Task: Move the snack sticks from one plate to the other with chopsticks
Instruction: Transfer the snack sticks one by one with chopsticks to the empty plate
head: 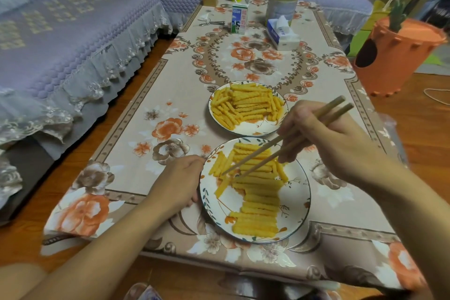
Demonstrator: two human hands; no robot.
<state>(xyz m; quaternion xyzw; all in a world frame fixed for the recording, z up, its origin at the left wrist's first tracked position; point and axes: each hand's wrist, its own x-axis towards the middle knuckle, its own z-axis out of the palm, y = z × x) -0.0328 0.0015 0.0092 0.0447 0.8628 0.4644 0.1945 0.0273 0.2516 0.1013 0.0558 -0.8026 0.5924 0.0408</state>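
- Both round white floral-rimmed plates carry yellow crinkle-cut snack sticks [255, 192]: the near plate [299, 204] and the far plate [246, 130] just beyond it look similarly full, so much seems left.
- Right hand [323, 139] grips brown wooden chopsticks [287, 143]; their tips sit slightly parted among the near plate's sticks, gripping none that I can tell.
- Left hand [180, 180], fingers curled, steadies the near plate's left rim on the floral-clothed counter [146, 153].

Home living room: covered sofa [73, 39], floral-clothed table [146, 129]

Lilac sofa [73, 39], floral-clothed table [146, 153], wood floor [418, 129]
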